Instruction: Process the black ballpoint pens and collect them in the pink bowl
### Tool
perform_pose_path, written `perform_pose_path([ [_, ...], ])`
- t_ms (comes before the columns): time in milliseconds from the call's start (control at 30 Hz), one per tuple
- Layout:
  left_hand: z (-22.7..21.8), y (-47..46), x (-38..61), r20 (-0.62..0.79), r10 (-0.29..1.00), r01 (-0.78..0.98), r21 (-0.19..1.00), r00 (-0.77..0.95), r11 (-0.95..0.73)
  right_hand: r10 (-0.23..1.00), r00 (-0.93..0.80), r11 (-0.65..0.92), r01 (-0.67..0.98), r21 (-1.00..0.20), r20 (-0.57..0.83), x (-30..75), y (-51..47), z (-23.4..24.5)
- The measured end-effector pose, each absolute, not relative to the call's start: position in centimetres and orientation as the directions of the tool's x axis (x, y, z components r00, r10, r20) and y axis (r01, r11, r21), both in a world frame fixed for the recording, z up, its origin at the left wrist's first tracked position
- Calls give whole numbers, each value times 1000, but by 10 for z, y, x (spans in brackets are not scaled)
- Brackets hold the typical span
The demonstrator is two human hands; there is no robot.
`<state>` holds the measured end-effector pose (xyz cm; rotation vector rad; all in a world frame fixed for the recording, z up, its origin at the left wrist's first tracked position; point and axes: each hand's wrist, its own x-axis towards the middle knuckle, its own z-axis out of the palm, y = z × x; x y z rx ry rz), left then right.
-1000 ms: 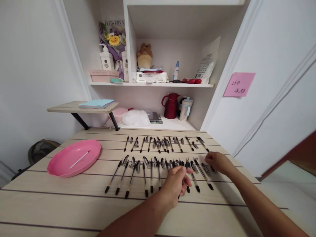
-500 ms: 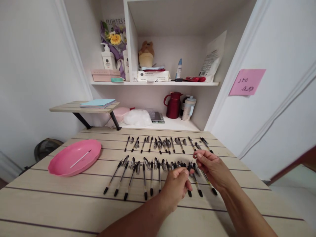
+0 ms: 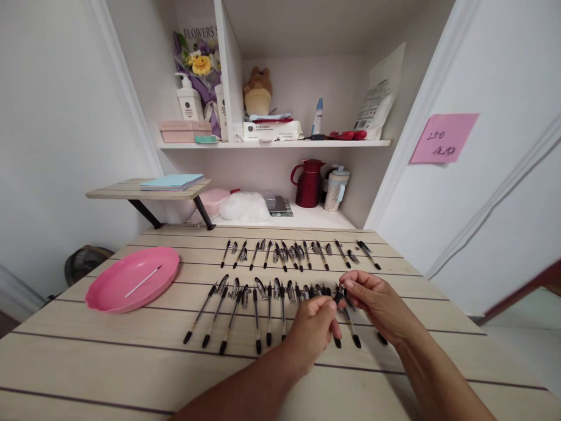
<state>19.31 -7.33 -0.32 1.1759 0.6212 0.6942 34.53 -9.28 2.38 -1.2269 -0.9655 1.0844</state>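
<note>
My left hand (image 3: pixel 312 328) is closed around a pen (image 3: pixel 338 296), whose black grip end pokes out past the thumb and forefinger. At that end, my right hand (image 3: pixel 380 303) pinches a small silvery piece (image 3: pixel 343 289) between thumb and fingertips, touching the pen's tip. The fingers hide most of both. Beneath the hands runs a front row of uncapped black pens (image 3: pixel 269 316) with clear barrels, and dark clear caps (image 3: pixel 260 289) lie among their tips. Farther back is a second row of pens (image 3: pixel 268 255) with caps between them.
A pink tray (image 3: pixel 109 295) at the left of the slatted table (image 3: pixel 131 362) holds a thin white refill (image 3: pixel 142 282). Behind it stands a small raised shelf (image 3: pixel 118 190) with blue paper on top. A red jug (image 3: pixel 308 184) and a pale bottle (image 3: pixel 336 190) stand in the cabinet.
My right hand has moved slightly left and down, bringing the small silvery piece from just beyond the pen onto its tip. My left hand stays nearly in place, holding the pen.
</note>
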Motion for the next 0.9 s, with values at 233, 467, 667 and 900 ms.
perform_pose_path([
  [233,-2,-73,193,-67,767,-139,970,638,200,980,198,10,-150,-989,-20,343,-95,23],
  [467,-7,-70,193,-71,757,-67,986,649,151,984,166,-24,-196,-980,-58,344,-98,25],
  [667,-9,-70,193,-40,776,-78,990,630,114,996,60,-58,-221,-973,-73,345,-102,24],
  [900,-9,-69,193,-29,772,-65,994,634,91,992,121,-2,-247,-969,-33,342,-100,20],
])
